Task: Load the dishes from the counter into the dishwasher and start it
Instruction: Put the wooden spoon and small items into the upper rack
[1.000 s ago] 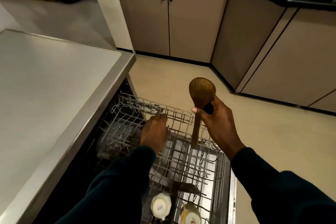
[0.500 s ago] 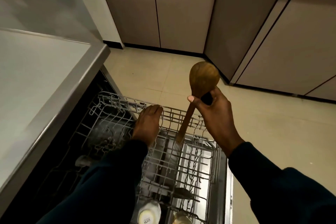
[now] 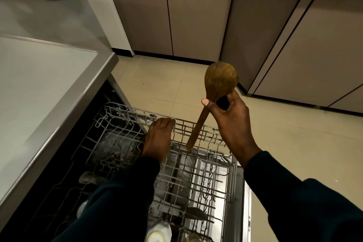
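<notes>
Wooden spoon (image 3: 215, 92) upright in right grip (image 3: 231, 122).

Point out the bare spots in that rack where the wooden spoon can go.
Free: the wire rack between the left hand on its far rail and the right wall, under the wooden spoon held by the right hand. Crowded: the near edge, with a dark utensil and white containers.

wooden spoon (image 3: 218, 84) | bowl pointing up, handle tilting down-left below right hand (image 3: 231, 122) | wire rack (image 3: 206, 163) sitting pulled out, under left hand (image 3: 158, 139)
</notes>
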